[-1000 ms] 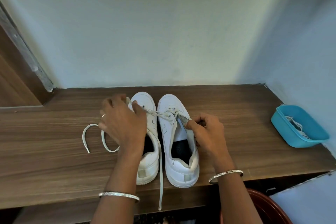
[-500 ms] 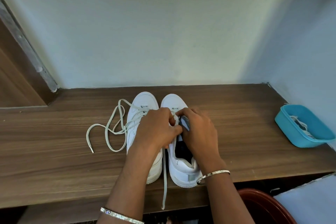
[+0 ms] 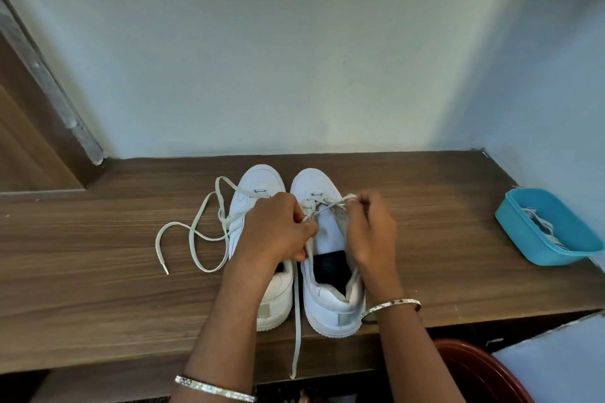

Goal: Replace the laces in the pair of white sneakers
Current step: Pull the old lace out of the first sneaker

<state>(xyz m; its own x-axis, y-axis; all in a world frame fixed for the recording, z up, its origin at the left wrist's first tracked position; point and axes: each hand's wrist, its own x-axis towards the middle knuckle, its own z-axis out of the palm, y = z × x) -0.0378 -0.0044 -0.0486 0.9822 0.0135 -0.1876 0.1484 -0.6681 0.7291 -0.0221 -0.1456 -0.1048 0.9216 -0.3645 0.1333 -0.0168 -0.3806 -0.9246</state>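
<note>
Pair of white sneakers side by side on the table (image 3: 98, 288), toes to the wall: left sneaker (image 3: 258, 186) half hidden under the left hand (image 3: 275, 232), right sneaker (image 3: 327, 311) with its tongue showing. Both hands pinch the right sneaker's lace (image 3: 334, 204) by the front eyelets, the right hand (image 3: 370, 229) holding the raised end, left fingertips mostly hidden. A loose lace (image 3: 193, 235) sprawls left of the pair, a strand (image 3: 296, 337) hangs over the table edge with its origin hidden, and the blue tub (image 3: 523, 239) at right holds unclear white laces.

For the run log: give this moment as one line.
step: lacing right-side sneaker | left hand: pinches lace | right hand: pinches lace end | other sneaker: loose lace on shelf | blue tub: laces inside
</note>
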